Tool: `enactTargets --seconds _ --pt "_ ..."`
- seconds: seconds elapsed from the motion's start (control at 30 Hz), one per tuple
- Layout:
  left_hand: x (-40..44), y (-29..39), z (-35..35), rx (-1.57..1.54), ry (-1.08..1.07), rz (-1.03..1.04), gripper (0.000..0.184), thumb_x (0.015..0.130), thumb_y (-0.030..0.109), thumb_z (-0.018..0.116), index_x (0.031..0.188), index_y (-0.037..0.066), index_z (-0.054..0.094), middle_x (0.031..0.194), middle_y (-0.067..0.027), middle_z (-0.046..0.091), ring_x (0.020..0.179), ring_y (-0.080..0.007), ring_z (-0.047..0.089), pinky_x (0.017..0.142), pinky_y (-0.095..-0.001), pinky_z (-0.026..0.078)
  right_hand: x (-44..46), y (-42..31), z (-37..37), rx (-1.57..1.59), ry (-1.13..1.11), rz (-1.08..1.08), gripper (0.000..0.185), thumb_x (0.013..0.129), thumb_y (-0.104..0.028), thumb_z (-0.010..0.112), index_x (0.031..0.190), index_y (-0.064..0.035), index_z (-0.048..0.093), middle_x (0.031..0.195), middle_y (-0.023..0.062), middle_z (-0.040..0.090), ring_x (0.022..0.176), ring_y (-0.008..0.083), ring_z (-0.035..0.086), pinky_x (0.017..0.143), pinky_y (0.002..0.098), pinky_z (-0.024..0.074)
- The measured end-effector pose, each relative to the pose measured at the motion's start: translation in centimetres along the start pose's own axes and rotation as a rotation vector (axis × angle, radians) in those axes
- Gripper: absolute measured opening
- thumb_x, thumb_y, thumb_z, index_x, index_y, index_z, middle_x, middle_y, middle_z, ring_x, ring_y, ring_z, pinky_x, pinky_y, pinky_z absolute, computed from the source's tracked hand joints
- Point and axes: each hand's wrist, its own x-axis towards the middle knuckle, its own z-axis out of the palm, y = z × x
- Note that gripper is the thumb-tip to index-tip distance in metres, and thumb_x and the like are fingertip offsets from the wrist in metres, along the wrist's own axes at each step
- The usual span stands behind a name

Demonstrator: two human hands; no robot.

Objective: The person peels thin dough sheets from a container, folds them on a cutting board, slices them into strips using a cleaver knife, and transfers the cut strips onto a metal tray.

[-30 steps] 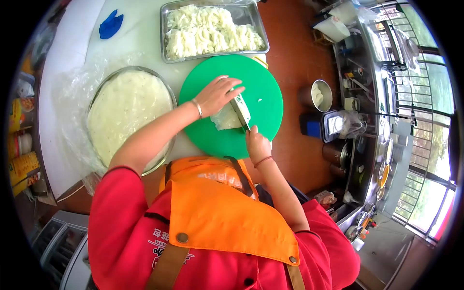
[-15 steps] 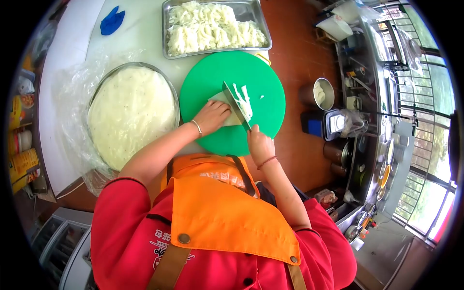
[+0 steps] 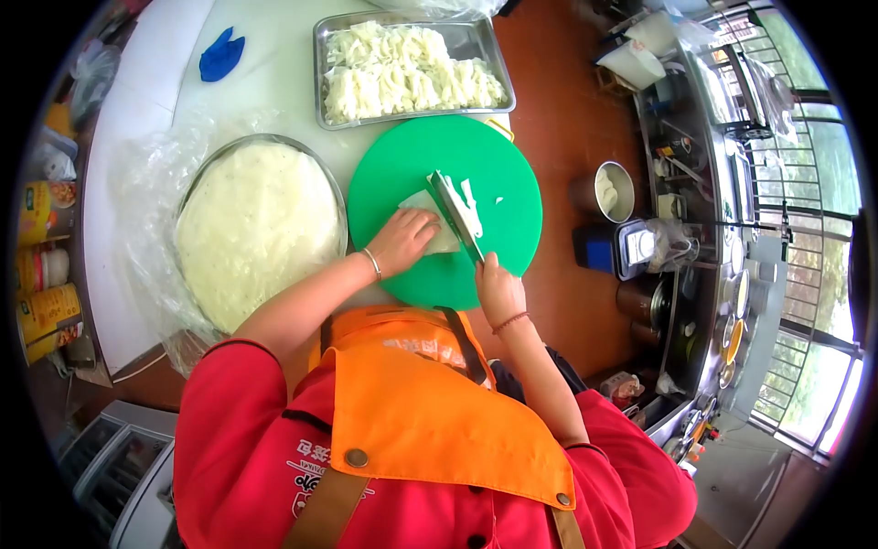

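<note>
your right hand [image 3: 500, 291] clasps the long steel knife [image 3: 456, 213]; your left hand [image 3: 405, 242] lies unclenched on the thin off-white sheet [image 3: 445, 240] on the round green board [image 3: 498, 174], likely light, soft, slippery: press its left side

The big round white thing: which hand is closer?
Left. The left hand is on the white sheet, on the side toward the big round white thing; the right hand, holding the knife, is farther away.
</note>
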Motion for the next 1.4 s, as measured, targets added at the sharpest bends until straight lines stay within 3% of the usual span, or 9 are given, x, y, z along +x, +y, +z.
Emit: enactTargets --seconds 0.23,0.43,0.63,0.77,0.93,1.0,1.13,1.23,1.4 --pt "0.6 -0.2 0.6 0.034 -0.255 -0.033 0.023 0.082 0.015 0.062 0.103 0.006 0.060 0.111 -0.0099 0.058 0.110 -0.0280 0.053 0.095 -0.0415 0.041 0.9 -1.3 0.5 0.005 -0.024 -0.078 0.023 0.098 -0.023 0.052 0.091 -0.0029 0.045 0.063 0.0204 0.063 0.056 0.0392 0.064 0.049 0.0483 0.0516" --pt "0.2 -0.2 0.7 0.006 -0.260 -0.047 0.021 0.083 0.017 0.062 0.101 0.007 0.059 0.111 -0.0090 0.058 0.110 -0.0269 0.052 0.096 -0.0416 0.040 4.2 -3.6 2.5 -0.121 -0.068 -0.046 0.014 0.090 -0.011 0.052 0.099 -0.0019 0.048 0.067 0.0160 0.065 0.059 0.0334 0.067 0.051 0.0425 0.0542" --pt "-0.4 -0.1 -0.6 -0.024 -0.005 0.000 0.025 0.080 0.013 0.065 0.103 0.006 0.058 0.113 -0.0097 0.058 0.112 -0.0286 0.052 0.092 -0.0412 0.043 1.0 -0.7 0.8 -0.007 -0.013 -0.037 0.017 0.097 -0.020 0.048 0.092 -0.0048 0.046 0.065 0.0171 0.064 0.055 0.0360 0.064 0.049 0.0472 0.0523" --pt "-0.4 -0.3 -1.3 0.003 -0.101 -0.038 0.027 0.079 0.012 0.066 0.104 0.006 0.058 0.111 -0.0096 0.058 0.108 -0.0283 0.053 0.089 -0.0402 0.044 0.0 -2.3 -1.7 -0.028 -0.069 -0.024 0.020 0.099 -0.024 0.047 0.092 -0.0053 0.046 0.064 0.0172 0.063 0.055 0.0372 0.064 0.049 0.0489 0.0519" --pt "0.0 -1.4 -0.2 0.038 -0.308 -0.063 0.028 0.079 0.012 0.066 0.105 0.006 0.059 0.107 -0.0084 0.058 0.104 -0.0272 0.053 0.088 -0.0394 0.045 2.5 -3.7 2.6 -0.083 -0.033 -0.069 0.017 0.097 -0.020 0.049 0.095 -0.0033 0.046 0.066 0.0167 0.065 0.056 0.0342 0.066 0.049 0.0437 0.0538" --pt "-0.3 -1.2 -0.2 0.014 -0.312 -0.035 0.027 0.079 0.013 0.066 0.104 0.006 0.059 0.106 -0.0082 0.058 0.105 -0.0271 0.053 0.088 -0.0396 0.045 3.7 -4.5 3.2 -0.118 -0.001 -0.094 0.016 0.095 -0.018 0.050 0.096 -0.0019 0.045 0.066 0.0163 0.065 0.057 0.0320 0.067 0.048 0.0400 0.0545" --pt "-0.6 -1.3 -1.1 -0.002 -0.266 -0.002 0.025 0.080 0.012 0.065 0.103 0.007 0.060 0.104 -0.0084 0.058 0.106 -0.0274 0.053 0.089 -0.0398 0.045 2.3 -3.5 2.8 -0.037 -0.031 -0.053 0.018 0.096 -0.021 0.050 0.094 -0.0038 0.045 0.065 0.0167 0.065 0.057 0.0346 0.066 0.049 0.0436 0.0537" --pt "-1.3 -0.9 -1.4 -0.070 -0.111 0.030 0.024 0.079 0.010 0.065 0.103 0.007 0.060 0.105 -0.0084 0.058 0.107 -0.0277 0.053 0.089 -0.0391 0.045 0.4 -1.9 1.3 0.025 -0.039 -0.027 0.019 0.097 -0.023 0.049 0.093 -0.0051 0.045 0.065 0.0175 0.064 0.057 0.0365 0.065 0.049 0.0453 0.0530" --pt "-1.1 -1.2 -2.2 -0.004 -0.191 0.025 0.024 0.078 0.008 0.064 0.102 0.006 0.060 0.105 -0.0085 0.058 0.101 -0.0280 0.055 0.084 -0.0394 0.046 -0.3 -3.0 0.1 -0.025 -0.062 -0.082 0.014 0.097 -0.018 0.049 0.093 -0.0047 0.045 0.067 0.0162 0.064 0.057 0.0348 0.066 0.049 0.0435 0.0533"
